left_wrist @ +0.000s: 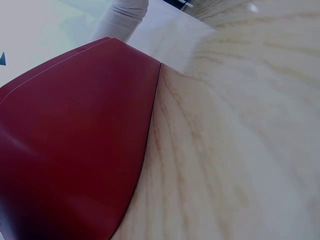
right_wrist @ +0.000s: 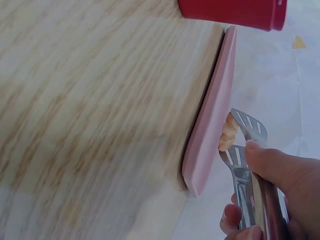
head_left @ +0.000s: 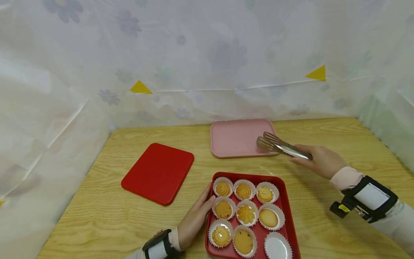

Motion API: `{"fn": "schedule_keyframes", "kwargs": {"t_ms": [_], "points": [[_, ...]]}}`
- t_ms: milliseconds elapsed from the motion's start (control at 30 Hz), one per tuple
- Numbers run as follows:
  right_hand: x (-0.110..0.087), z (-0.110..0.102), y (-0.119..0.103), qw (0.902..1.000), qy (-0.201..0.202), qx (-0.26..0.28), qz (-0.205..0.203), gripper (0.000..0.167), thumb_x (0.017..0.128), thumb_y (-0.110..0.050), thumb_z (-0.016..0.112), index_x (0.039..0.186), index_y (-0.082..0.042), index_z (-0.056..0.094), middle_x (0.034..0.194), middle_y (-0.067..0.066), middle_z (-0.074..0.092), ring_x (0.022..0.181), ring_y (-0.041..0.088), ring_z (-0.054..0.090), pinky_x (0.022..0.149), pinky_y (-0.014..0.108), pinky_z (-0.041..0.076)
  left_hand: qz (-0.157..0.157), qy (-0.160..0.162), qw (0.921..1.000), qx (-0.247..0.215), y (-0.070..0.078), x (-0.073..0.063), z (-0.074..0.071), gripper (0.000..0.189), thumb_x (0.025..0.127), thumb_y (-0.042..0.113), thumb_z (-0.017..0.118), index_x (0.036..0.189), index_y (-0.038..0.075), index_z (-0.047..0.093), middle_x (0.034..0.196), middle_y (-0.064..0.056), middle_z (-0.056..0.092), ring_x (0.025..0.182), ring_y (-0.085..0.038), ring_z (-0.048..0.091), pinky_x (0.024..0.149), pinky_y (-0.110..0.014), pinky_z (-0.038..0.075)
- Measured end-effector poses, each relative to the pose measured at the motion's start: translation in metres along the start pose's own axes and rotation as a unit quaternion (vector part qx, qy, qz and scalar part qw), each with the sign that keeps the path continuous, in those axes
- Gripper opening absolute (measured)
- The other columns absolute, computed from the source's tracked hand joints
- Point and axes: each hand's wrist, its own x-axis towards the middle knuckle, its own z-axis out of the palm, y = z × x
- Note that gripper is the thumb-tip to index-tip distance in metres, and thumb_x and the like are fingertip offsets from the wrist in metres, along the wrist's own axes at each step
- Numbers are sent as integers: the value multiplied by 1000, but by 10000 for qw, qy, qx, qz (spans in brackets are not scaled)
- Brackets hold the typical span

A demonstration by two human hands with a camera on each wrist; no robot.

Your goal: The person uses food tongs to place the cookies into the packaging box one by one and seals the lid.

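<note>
My right hand (head_left: 323, 162) holds metal tongs (head_left: 295, 152) above the right side of a pink tray (head_left: 233, 138). In the right wrist view, a golden piped cookie (right_wrist: 228, 133) sits between the slotted tips of the tongs, apart from the tray. My left hand (head_left: 194, 219) lies along the left side of a red square box (head_left: 289, 212), its thumb at the rim. Several cookies (head_left: 246, 214) fill white paper cups in the box; the cup (head_left: 277, 246) at the near right corner shows only its white bottom. The left wrist view shows the box's outer wall (left_wrist: 85, 130) but no fingers.
A red lid (head_left: 158, 172) lies flat on the wooden table (head_left: 97, 187), left of the box. The pink tray stands at the back, close to a pale floral sheet (head_left: 194, 54) that hangs behind and at both sides.
</note>
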Motion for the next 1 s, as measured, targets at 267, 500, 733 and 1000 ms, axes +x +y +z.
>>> {"fn": "schedule_keyframes", "kwargs": {"t_ms": [267,500,733,1000], "points": [[-9,-4,-7,9996,205,-46,-207,49,86,-29,74,122,3,62,77,5,62,60,14,47,51,27,36,23,-4,10000,-22,0,0,0,66,103,39,42,157,12,14,162,-13,10,148,-33,3,118,-55,7],[-19,-11,-15,9996,157,-8,-232,57,87,-33,73,127,5,59,83,7,63,60,13,46,50,25,34,-47,-13,10000,-9,1,-1,0,66,103,40,41,157,13,14,162,-13,10,149,-33,3,118,-56,8],[-31,-16,-29,9991,179,-97,-361,56,86,-38,73,126,-1,62,85,5,63,61,12,46,49,24,34,-40,-27,10000,18,1,-1,-1,65,103,40,41,157,14,14,162,-12,10,149,-33,3,118,-56,7],[-41,-15,-41,9967,359,-163,-711,52,83,-34,77,122,-2,65,90,5,69,63,9,48,52,22,39,-25,-38,10000,23,0,-1,-1,67,103,41,42,157,13,14,162,-13,10,148,-34,4,118,-56,8]]}}
